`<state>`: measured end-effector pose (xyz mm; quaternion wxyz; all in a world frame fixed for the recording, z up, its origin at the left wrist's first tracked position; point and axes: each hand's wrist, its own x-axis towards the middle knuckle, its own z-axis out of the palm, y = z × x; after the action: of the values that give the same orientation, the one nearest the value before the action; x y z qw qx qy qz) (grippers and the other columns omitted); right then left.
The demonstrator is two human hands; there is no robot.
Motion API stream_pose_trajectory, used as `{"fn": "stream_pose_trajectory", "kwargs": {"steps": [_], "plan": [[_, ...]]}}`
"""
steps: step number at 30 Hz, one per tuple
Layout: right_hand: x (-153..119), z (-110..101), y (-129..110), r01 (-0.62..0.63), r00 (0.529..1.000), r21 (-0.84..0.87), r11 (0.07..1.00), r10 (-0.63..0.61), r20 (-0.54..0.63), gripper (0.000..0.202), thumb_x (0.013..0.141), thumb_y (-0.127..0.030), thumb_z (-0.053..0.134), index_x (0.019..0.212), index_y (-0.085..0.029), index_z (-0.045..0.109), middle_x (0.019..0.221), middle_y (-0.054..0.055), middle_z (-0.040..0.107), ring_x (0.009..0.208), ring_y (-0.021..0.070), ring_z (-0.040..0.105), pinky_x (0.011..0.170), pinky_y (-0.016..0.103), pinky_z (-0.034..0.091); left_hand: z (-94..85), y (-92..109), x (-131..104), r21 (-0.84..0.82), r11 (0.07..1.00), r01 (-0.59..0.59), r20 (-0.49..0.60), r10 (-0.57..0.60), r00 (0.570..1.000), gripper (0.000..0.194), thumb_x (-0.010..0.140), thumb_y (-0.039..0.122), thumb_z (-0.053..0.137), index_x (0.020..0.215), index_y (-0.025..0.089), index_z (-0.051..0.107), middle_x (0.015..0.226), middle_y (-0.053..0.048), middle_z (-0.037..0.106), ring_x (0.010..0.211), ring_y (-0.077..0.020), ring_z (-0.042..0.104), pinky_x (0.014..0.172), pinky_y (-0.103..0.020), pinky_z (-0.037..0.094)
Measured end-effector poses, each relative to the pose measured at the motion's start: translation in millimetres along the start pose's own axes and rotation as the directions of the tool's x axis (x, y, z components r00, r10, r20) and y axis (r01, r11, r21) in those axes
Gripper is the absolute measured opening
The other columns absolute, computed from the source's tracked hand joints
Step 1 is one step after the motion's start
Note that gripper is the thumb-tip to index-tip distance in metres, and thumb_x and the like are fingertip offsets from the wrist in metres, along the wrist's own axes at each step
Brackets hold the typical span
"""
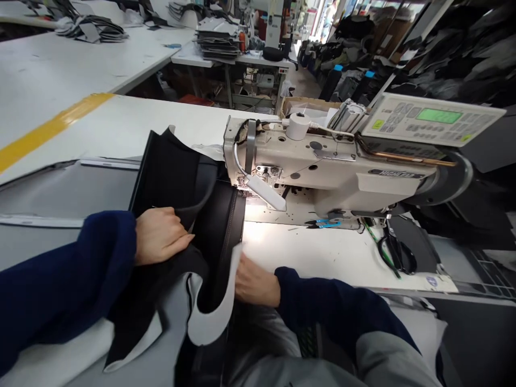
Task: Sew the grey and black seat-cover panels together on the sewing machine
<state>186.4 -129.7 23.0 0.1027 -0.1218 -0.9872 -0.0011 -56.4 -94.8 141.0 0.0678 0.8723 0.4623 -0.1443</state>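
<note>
Black material (169, 172) with a pale grey backing lies left of the sewing machine (298, 161) and hangs over the table's front edge. A seam line runs along its right part up to the lit needle area. My left hand (163, 236) is closed on a fold of the black material. Lower and to the right, my right hand (256, 280) is wrapped round the material's right edge, beside an upturned pale flap (213, 320); its fingertips are partly hidden behind that flap.
Blue-handled snips (324, 223) lie by the machine base. Large black scissors (397, 252) rest at the table's right. A control panel (431, 121) stands over the machine. Yellow tape (56, 126) crosses the table at left. Stacked dark pieces (217, 43) sit on a table behind.
</note>
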Motion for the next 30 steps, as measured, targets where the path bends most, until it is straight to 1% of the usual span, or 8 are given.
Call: {"fn": "stream_pose_trajectory", "kwargs": {"steps": [4, 7, 9, 11, 14, 17, 21, 30], "plan": [[5.2, -4.5, -7.7, 0.020, 0.999, -0.107, 0.994, -0.018, 0.029, 0.022, 0.090, -0.026, 0.049, 0.101, -0.013, 0.062, 0.108, 0.015, 0.063, 0.110, 0.0346, 0.052, 0.094, 0.064, 0.038, -2.7, 66.7, -0.3, 0.056, 0.968, 0.243, 0.152, -0.249, 0.957, 0.025, 0.077, 0.035, 0.046, 0.076, 0.021, 0.067, 0.080, -0.008, 0.067, 0.067, -0.0274, 0.062, 0.059, -0.038, 0.041], [3.5, 0.7, -5.9, 0.117, 0.993, -0.106, 0.987, -0.113, 0.047, 0.021, 0.089, -0.024, 0.049, 0.100, -0.014, 0.064, 0.104, 0.012, 0.066, 0.108, 0.0335, 0.054, 0.085, 0.058, 0.043, 15.2, 113.7, 29.7, -0.014, 0.928, 0.372, 0.054, -0.371, 0.927, 0.050, 0.086, 0.049, 0.040, 0.124, 0.021, 0.055, 0.109, -0.010, 0.061, 0.066, -0.0259, 0.063, 0.055, -0.037, 0.043], [1.5, 5.3, -1.7, 0.195, 0.979, -0.072, 0.978, -0.190, 0.069, 0.017, 0.087, -0.021, 0.050, 0.090, -0.015, 0.066, 0.095, 0.010, 0.068, 0.097, 0.0295, 0.058, 0.074, 0.048, 0.046, 27.7, 125.3, 57.0, -0.048, 0.892, 0.450, -0.007, -0.451, 0.893, 0.066, 0.087, 0.059, 0.037, 0.138, 0.016, 0.042, 0.116, -0.014, 0.056, 0.074, -0.0267, 0.064, 0.058, -0.037, 0.045], [0.4, 7.0, 3.6, 0.257, 0.961, -0.010, 0.966, -0.254, 0.106, 0.016, 0.084, -0.015, 0.052, 0.075, -0.017, 0.065, 0.077, 0.006, 0.068, 0.075, 0.0240, 0.059, 0.062, 0.041, 0.043, 35.6, 122.1, 80.5, -0.066, 0.877, 0.477, -0.040, -0.480, 0.876, 0.072, 0.085, 0.058, 0.044, 0.139, 0.011, 0.038, 0.117, -0.016, 0.053, 0.086, -0.0288, 0.062, 0.062, -0.036, 0.047], [1.1, 0.1, 10.2, 0.299, 0.946, 0.073, 0.951, -0.306, 0.107, 0.019, 0.076, -0.008, 0.053, 0.061, -0.019, 0.059, 0.057, 0.002, 0.062, 0.056, 0.0196, 0.052, 0.057, 0.037, 0.036, 37.7, 103.6, 95.2, -0.070, 0.896, 0.439, -0.042, -0.442, 0.896, 0.065, 0.082, 0.040, 0.051, 0.138, 0.008, 0.038, 0.115, -0.016, 0.055, 0.093, -0.0282, 0.061, 0.067, -0.035, 0.048], [1.5, -13.9, 13.6, 0.269, 0.962, 0.037, 0.962, -0.270, 0.039, 0.017, 0.074, -0.011, 0.054, 0.061, -0.018, 0.060, 0.064, 0.008, 0.065, 0.060, 0.0219, 0.053, 0.058, 0.039, 0.033, 32.4, 87.5, 89.2, -0.104, 0.918, 0.383, -0.003, -0.385, 0.923, 0.054, 0.083, 0.030, 0.041, 0.134, 0.012, 0.043, 0.110, -0.012, 0.061, 0.091, -0.0268, 0.063, 0.068, -0.035, 0.049], [-2.7, -25.5, 14.2, 0.240, 0.971, -0.014, 0.971, -0.239, 0.026, 0.015, 0.074, -0.015, 0.055, 0.060, -0.017, 0.061, 0.068, 0.012, 0.064, 0.065, 0.0259, 0.056, 0.057, 0.038, 0.030, 26.7, 86.0, 84.4, -0.095, 0.902, 0.421, 0.067, -0.416, 0.907, 0.053, 0.081, 0.027, 0.038, 0.133, 0.017, 0.046, 0.103, -0.010, 0.067, 0.087, -0.0297, 0.066, 0.065, -0.037, 0.049], [-8.8, -12.2, 8.9, 0.160, 0.986, -0.040, 0.986, -0.158, 0.046, 0.013, 0.075, -0.016, 0.058, 0.064, -0.016, 0.065, 0.070, 0.013, 0.066, 0.068, 0.0263, 0.057, 0.066, 0.045, 0.036, 43.7, 102.6, 102.9, -0.076, 0.908, 0.413, 0.108, -0.404, 0.908, 0.055, 0.082, 0.019, 0.039, 0.134, 0.002, 0.044, 0.090, -0.017, 0.070, 0.083, -0.0300, 0.067, 0.066, -0.035, 0.048]]}}
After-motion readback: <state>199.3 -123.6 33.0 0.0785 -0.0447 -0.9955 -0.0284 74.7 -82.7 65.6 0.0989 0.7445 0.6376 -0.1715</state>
